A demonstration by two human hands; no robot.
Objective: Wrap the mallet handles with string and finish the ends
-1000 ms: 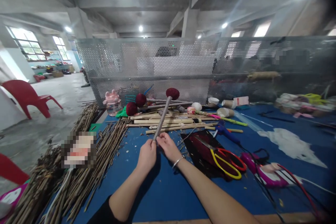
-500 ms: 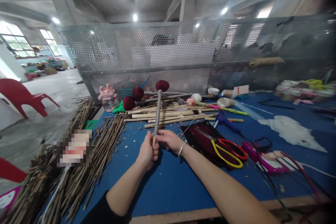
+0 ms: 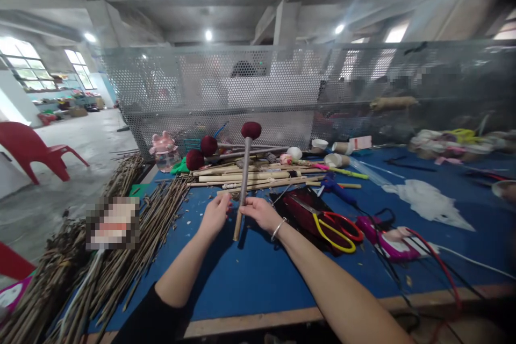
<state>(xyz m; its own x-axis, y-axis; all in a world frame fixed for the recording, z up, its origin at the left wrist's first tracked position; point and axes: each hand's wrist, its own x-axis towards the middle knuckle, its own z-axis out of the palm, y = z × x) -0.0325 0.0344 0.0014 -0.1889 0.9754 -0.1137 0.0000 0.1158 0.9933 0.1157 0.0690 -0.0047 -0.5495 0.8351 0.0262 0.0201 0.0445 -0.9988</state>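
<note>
A stick (image 3: pixel 244 177) wrapped in grey stands nearly upright over the blue table, with a dark red ball (image 3: pixel 251 130) on its top and bare wood at its lower end. My right hand (image 3: pixel 260 213), a bangle at its wrist, pinches the stick low down between thumb and fingers. Just left of the stick, apart from it, is my left hand (image 3: pixel 215 215). Its fingers are curled together; whatever may be between them is too small to make out. Behind the stick lie two more dark red balls, the upper ball (image 3: pixel 208 145) and the lower ball (image 3: pixel 194 159).
Brown twigs (image 3: pixel 151 242) lie in bundles at left. Pale sticks (image 3: pixel 250 176) lie across the back. To the right are scissors (image 3: pixel 336 231) on dark red cloth, a blue glue gun (image 3: pixel 338 189), cables and a white plastic bag (image 3: pixel 433 204). A perforated metal screen (image 3: pixel 217 86) stands behind.
My left hand has come off the stick's lower end and moved left, baring the wood. My right hand still holds the stick. The view has shifted slightly.
</note>
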